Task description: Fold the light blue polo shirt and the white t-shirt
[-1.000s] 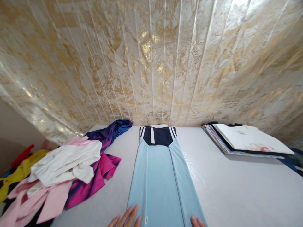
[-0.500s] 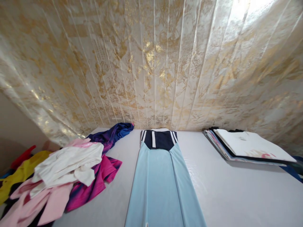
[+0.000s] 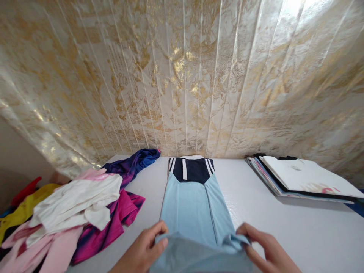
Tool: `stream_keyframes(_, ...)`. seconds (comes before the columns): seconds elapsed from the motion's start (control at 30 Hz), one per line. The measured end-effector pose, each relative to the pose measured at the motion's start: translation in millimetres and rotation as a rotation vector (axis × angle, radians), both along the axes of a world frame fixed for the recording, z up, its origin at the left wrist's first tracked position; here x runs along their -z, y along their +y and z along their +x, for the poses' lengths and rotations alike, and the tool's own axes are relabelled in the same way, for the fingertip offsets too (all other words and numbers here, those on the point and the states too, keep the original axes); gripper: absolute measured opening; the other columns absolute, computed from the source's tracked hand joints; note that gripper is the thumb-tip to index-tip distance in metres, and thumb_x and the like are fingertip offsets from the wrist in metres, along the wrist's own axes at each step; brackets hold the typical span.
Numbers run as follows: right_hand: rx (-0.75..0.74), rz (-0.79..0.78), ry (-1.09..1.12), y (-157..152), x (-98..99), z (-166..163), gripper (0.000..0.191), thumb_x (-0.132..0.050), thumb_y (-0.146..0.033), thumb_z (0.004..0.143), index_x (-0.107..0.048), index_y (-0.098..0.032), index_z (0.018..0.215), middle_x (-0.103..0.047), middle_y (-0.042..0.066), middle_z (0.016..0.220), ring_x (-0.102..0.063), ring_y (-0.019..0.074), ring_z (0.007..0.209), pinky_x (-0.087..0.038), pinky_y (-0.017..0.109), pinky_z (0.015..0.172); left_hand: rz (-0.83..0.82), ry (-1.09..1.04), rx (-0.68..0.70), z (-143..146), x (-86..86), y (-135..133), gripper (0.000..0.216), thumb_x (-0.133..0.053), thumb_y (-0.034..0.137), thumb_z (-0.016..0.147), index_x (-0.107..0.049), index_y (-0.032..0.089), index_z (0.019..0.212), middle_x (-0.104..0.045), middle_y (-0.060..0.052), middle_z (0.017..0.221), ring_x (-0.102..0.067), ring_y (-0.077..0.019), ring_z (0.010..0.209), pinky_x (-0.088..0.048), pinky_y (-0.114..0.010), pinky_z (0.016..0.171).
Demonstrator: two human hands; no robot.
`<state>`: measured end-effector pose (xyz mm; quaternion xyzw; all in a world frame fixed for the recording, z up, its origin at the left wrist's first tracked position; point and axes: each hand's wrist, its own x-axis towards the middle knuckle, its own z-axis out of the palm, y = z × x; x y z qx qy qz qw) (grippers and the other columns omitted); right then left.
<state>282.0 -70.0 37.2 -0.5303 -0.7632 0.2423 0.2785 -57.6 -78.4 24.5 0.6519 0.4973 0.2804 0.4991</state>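
Note:
A light blue shirt with a navy, white-striped upper part lies lengthwise on the white table, its sides folded inward. Its near end is lifted and bent up toward the far end. My left hand pinches the left corner of that raised end between thumb and fingers. At the right corner, my right hand grips the bunched fabric the same way. Between the two hands the lifted edge sags a little and hides part of the shirt below it.
On the left lies a loose heap of clothes, with a white garment on top and a magenta-purple one beside it. A folded stack topped by a white shirt sits at the right. A gold-patterned sheet hangs behind the table.
Both my hands have come into view from below, holding the shirt's near end. That end, flat before, is now raised off the table and brought toward the far end.

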Motion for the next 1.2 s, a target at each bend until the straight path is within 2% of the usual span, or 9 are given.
stream_keyframes(0.1, 0.011, -0.234, 0.195, 61.0, -12.3, -8.1, 0.030, -0.046, -0.047, 0.086, -0.059, -0.023, 0.097, -0.056, -0.002, 0.071, -0.055, 0.0150, 0.064, -0.046, 0.024, 0.056, -0.043, -0.120, -0.172, 4.2, -13.7, 52.6, 0.044, -0.048, 0.061, 0.087, -0.055, 0.018, 0.090, -0.057, 0.002, 0.078, -0.054, -0.0155, 0.074, -0.042, -0.023, 0.067)
stream_keyframes(0.17, 0.073, -0.337, 0.249, 88.1, -4.5, -11.8, 0.040, -0.049, -0.048, 0.081, -0.056, -0.022, 0.110, -0.052, -0.004, 0.071, -0.054, 0.0144, 0.062, -0.044, 0.024, 0.052, -0.088, -0.142, -0.284, 6.8, -11.9, 74.5, 0.049, -0.046, 0.063, 0.088, -0.058, 0.017, 0.102, -0.062, -0.002, 0.087, -0.059, -0.0193, 0.084, -0.045, -0.027, 0.074)
stream_keyframes(0.37, 0.096, -0.175, 0.194, 95.6, 30.2, -11.1, 0.044, -0.055, -0.029, 0.076, -0.054, -0.022, 0.120, -0.055, -0.005, 0.072, -0.054, 0.0143, 0.064, -0.045, 0.027, 0.065, -0.152, -0.267, -0.157, 6.8, 13.3, 84.4, 0.083, -0.070, 0.053, 0.072, -0.035, 0.014, 0.136, -0.067, -0.010, 0.104, -0.066, -0.0215, 0.087, -0.050, -0.033, 0.081)
stream_keyframes(0.53, 0.153, -0.080, 0.211, 101.3, 17.1, -15.4, 0.043, -0.048, -0.035, 0.083, -0.050, -0.024, 0.125, -0.058, -0.002, 0.080, -0.056, 0.0144, 0.064, -0.045, 0.026, 0.064, 0.021, -0.135, -0.255, 11.6, 8.3, 96.6, 0.062, -0.054, 0.040, 0.086, -0.035, 0.016, 0.140, -0.069, -0.008, 0.101, -0.066, -0.0202, 0.086, -0.051, -0.032, 0.079)
stream_keyframes(0.63, 0.176, -0.083, 0.171, 114.5, 21.7, -18.9, 0.045, -0.047, -0.035, 0.082, -0.048, -0.022, 0.124, -0.063, 0.000, 0.084, -0.058, 0.0152, 0.062, -0.046, 0.028, 0.065, 0.065, -0.004, -0.297, 11.3, 11.1, 104.0, 0.058, -0.052, 0.031, 0.086, -0.037, 0.014, 0.139, -0.070, -0.009, 0.100, -0.066, -0.0213, 0.091, -0.051, -0.033, 0.080)
stream_keyframes(0.77, 0.200, -0.108, 0.150, 121.8, 36.9, -20.0, 0.043, -0.044, -0.037, 0.082, -0.047, -0.021, 0.123, -0.066, 0.002, 0.088, -0.061, 0.0160, 0.061, -0.047, 0.030, 0.064, 0.153, 0.155, -0.344, 7.9, 25.5, 97.1, 0.061, -0.051, 0.026, 0.085, -0.034, 0.015, 0.143, -0.067, -0.012, 0.116, -0.063, -0.0235, 0.109, -0.049, -0.035, 0.090)
stream_keyframes(0.93, 0.211, -0.116, 0.079, 102.6, 36.1, -18.1, 0.053, -0.044, -0.044, 0.084, -0.038, -0.022, 0.132, -0.067, 0.004, 0.096, -0.061, 0.0165, 0.059, -0.048, 0.031, 0.062, 0.355, 0.534, -0.363, 9.7, 39.2, 71.9, 0.067, -0.044, 0.023, 0.088, -0.020, 0.015, 0.150, -0.053, -0.017, 0.138, -0.056, -0.0255, 0.123, -0.048, -0.038, 0.096)
stream_keyframes(1.07, 0.191, -0.159, -0.034, 73.1, 41.8, -12.2, 0.057, -0.042, -0.046, 0.089, -0.030, -0.026, 0.141, -0.069, 0.004, 0.098, -0.066, 0.0173, 0.065, -0.050, 0.029, 0.064, 0.455, 0.796, -0.285, 10.0, 44.5, 49.0, 0.065, -0.039, 0.024, 0.092, -0.016, 0.017, 0.152, -0.051, -0.017, 0.140, -0.060, -0.0258, 0.118, -0.055, -0.031, 0.081)
stream_keyframes(1.2, 0.186, -0.138, -0.075, 51.2, 56.1, -6.5, 0.052, -0.038, -0.042, 0.093, -0.031, -0.029, 0.143, -0.072, 0.003, 0.093, -0.071, 0.0204, 0.077, -0.051, 0.027, 0.065, 0.566, 0.857, -0.234, 6.6, 48.5, 32.8, 0.063, -0.037, 0.023, 0.095, -0.014, 0.023, 0.153, -0.052, -0.013, 0.140, -0.069, -0.0215, 0.103, -0.056, -0.022, 0.065)
